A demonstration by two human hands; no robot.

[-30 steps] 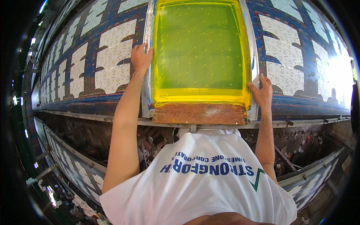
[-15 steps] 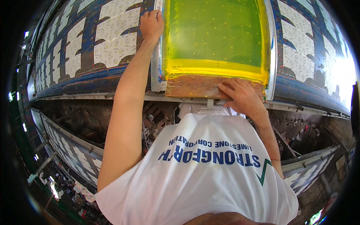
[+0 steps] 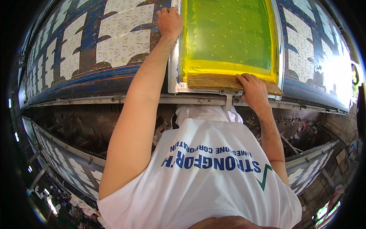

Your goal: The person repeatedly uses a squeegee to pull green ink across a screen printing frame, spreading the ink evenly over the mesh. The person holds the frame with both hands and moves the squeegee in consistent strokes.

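Note:
A screen-printing frame point(image 3: 173, 72) with pale metal rails lies across the long table, and its mesh point(image 3: 228, 34) is green with bright yellow ink round the margins. My left hand point(image 3: 170, 22) has its fingers curled over the frame's left rail, towards the far end. At the near end, a brown wooden squeegee point(image 3: 213, 83) rests crosswise, tilted, with yellow smears along it. My right hand point(image 3: 254, 89) grips its right part, fingers over the top and thumb on the near side. The squeegee's lower edge is hidden.
White printed pieces point(image 3: 124, 45) lie in rows on the dark blue table to the left, with more pieces point(image 3: 299, 42) on the right. A metal rail point(image 3: 145, 100) runs along the table's near edge. Behind me stands another table point(image 3: 65, 152) with pieces; scraps litter the floor between.
The frame, with both hands, sits farther right in view. My right hand has tipped the squeegee, so less of its broad face shows, and its fingers wrap it more closely.

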